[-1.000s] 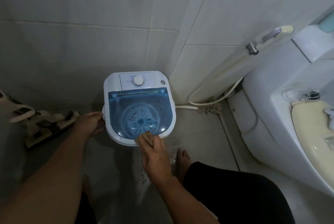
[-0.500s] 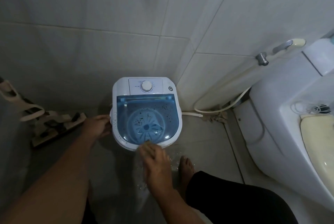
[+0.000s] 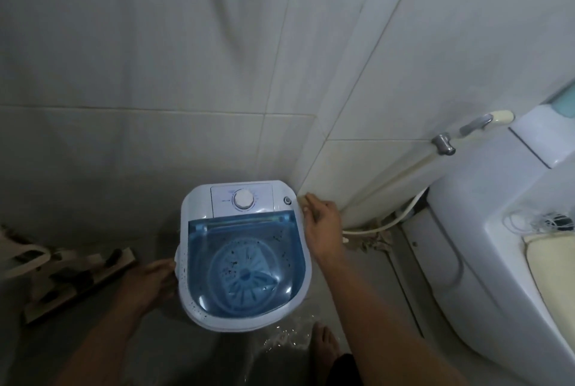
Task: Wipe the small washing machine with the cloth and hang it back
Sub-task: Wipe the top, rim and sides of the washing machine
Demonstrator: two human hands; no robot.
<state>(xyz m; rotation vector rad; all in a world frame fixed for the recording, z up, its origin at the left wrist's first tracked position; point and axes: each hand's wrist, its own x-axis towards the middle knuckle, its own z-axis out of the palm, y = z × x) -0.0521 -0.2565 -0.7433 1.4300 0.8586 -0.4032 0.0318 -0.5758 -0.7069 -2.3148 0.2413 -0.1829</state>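
The small washing machine (image 3: 245, 248) stands on the floor in the tiled corner. It is white, with a blue see-through lid, a round dial and dark specks on its rim. My left hand (image 3: 152, 280) presses against its left side with the fingers fairly straight. My right hand (image 3: 322, 217) is at the machine's right rear edge, below the small button, fingers curled. Only a small pale bit of the cloth (image 3: 303, 200) shows at its fingertips; the hand hides the remainder.
A white toilet (image 3: 485, 245) fills the right side, with a spray hose (image 3: 392, 224) running down the wall to the floor. Sandals (image 3: 71, 273) lie at the left. Water glistens on the floor by my bare foot (image 3: 325, 345).
My right hand has moved from the machine's front rim round to its right rear edge. My left hand stays at the left side. The camera has tilted up.
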